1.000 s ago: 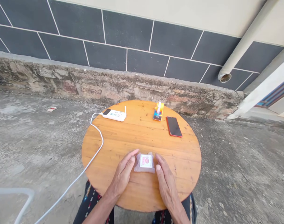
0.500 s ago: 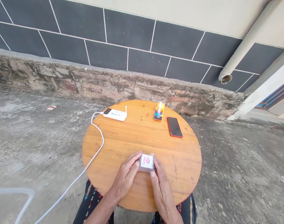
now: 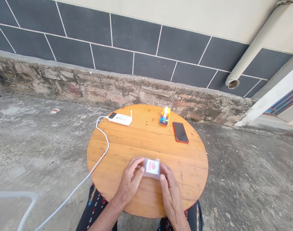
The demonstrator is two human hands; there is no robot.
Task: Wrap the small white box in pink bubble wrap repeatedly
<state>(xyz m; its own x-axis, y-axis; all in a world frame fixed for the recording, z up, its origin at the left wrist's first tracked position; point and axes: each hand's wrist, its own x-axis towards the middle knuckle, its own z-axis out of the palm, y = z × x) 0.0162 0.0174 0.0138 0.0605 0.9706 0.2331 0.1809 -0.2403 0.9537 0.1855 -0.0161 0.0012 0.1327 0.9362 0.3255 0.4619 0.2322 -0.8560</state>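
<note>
A small box (image 3: 152,167) wrapped in clear plastic, with a white label printed in red, lies near the front of the round wooden table (image 3: 122,144). At its left side is my left hand (image 3: 131,178), the thumb and fingertips bent in against the wrapping. On the other side my right hand (image 3: 170,189) rests just off the box's right edge, fingers slightly apart and nothing between them. The undersides of the box and of both hands are hidden.
A white power strip (image 3: 120,119) with a white cable (image 3: 96,165) sits at the table's back left. Toward the back right are a yellow-and-blue tape dispenser (image 3: 165,116) and a red-edged phone (image 3: 180,132). A low stone ledge (image 3: 100,86) runs behind the table.
My right hand has eased away from the box's right side, leaving a small gap. My left hand's fingers have loosened slightly at the left side. The whole view has shifted slightly.
</note>
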